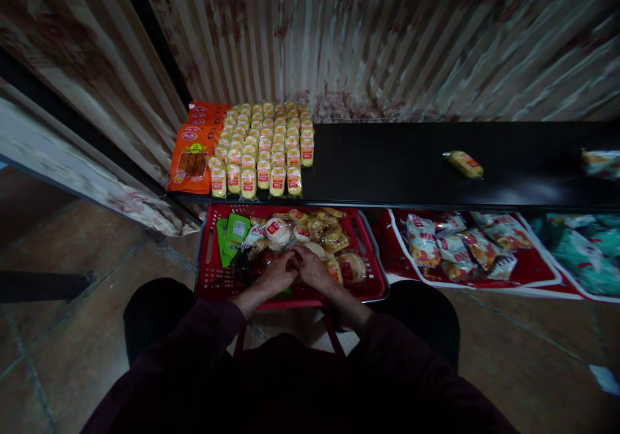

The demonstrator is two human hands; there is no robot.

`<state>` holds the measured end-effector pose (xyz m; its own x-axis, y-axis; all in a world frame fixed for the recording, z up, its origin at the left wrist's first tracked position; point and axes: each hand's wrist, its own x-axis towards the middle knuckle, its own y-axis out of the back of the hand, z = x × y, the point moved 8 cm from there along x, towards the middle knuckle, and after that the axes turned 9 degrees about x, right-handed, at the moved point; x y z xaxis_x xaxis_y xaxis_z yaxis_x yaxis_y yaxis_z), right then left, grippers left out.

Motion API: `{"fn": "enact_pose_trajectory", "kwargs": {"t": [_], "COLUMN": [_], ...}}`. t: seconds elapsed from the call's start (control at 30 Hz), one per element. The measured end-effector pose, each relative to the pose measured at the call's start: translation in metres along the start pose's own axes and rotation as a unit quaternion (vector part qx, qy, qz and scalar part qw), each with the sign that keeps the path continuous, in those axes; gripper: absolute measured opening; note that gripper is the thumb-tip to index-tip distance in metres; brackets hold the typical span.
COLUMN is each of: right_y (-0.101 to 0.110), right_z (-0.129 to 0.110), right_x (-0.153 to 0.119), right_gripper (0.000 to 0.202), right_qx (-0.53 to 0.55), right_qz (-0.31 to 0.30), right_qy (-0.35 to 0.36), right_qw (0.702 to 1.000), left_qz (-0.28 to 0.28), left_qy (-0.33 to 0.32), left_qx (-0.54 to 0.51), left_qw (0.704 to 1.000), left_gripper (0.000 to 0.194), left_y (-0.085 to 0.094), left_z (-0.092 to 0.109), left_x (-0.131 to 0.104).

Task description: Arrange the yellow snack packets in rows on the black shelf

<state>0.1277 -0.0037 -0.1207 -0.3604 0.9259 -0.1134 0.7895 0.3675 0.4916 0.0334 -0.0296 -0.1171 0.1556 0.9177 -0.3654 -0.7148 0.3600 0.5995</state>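
Observation:
My left hand [277, 274] and my right hand [312, 267] meet over the near middle of a red basket [202, 278]. Their fingers are curled in together, and what lies between them, if anything, is too dark and small to make out. Around the hands in the basket are wrapped round cakes [278, 231], a green packet [236, 235] at the left, and clear-wrapped waffle-like biscuits [333, 234] at the right. Close by my right hand is a larger wrapped round pastry [352, 268].
Above the basket runs a black shelf [378, 163]. It bears rows of small yellow wrapped cakes [264, 143], orange packets [194, 153], and one cake lying on its side [465, 164]. Further baskets with snack bags [484, 247] and teal bags [576, 259] stand to the right.

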Motion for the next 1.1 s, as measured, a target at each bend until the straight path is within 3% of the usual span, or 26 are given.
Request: {"fn": "enact_pose_trajectory", "kwargs": {"t": [0.17,0.3,0.53,0.7,0.8,0.87,0.93,1.03,1.1], "right_y": [-0.001,-0.006,-0.02,-0.027,-0.024,-0.02,-0.019,-0.022,-0.022], "right_z": [0.011,0.011,0.019,0.024,0.025,0.025,0.026,0.036,0.043], "right_x": [0.001,0.003,0.008,0.006,0.004,0.004,0.004,0.004,0.004], "right_gripper": [0.03,0.034,0.029,0.033,0.038,0.039,0.038,0.034,0.031], "right_qx": [0.026,0.068,0.223,0.271,0.297,0.329,0.368,0.447,0.498], "right_qz": [-0.002,-0.014,-0.019,-0.058,-0.051,-0.032,-0.017,0.006,0.031], "right_qy": [-0.03,-0.032,-0.057,-0.094,-0.133,-0.152,-0.174,-0.232,-0.263], "right_qw": [0.999,0.997,0.973,0.956,0.944,0.931,0.913,0.864,0.826], "left_qz": [0.092,0.062,0.027,0.015,0.012,0.024,0.043,0.059,0.06], "left_qy": [0.093,0.141,0.125,0.116,0.099,0.094,0.101,0.122,0.134], "left_qx": [0.152,0.175,0.223,0.196,0.163,0.105,-0.046,-0.304,-0.387], "left_qw": [0.98,0.972,0.966,0.974,0.982,0.99,0.993,0.943,0.91], "left_gripper": [0.055,0.056,0.067,0.053,0.046,0.043,0.042,0.038,0.034], "left_y": [0.028,0.032,0.006,0.016,0.026,0.032,0.037,0.037,0.038], "left_z": [-0.052,-0.087,-0.089,-0.081,-0.069,-0.061,-0.056,-0.053,-0.051], "left_x": [0.026,0.046,0.036,0.038,0.046,0.049,0.049,0.044,0.039]}}
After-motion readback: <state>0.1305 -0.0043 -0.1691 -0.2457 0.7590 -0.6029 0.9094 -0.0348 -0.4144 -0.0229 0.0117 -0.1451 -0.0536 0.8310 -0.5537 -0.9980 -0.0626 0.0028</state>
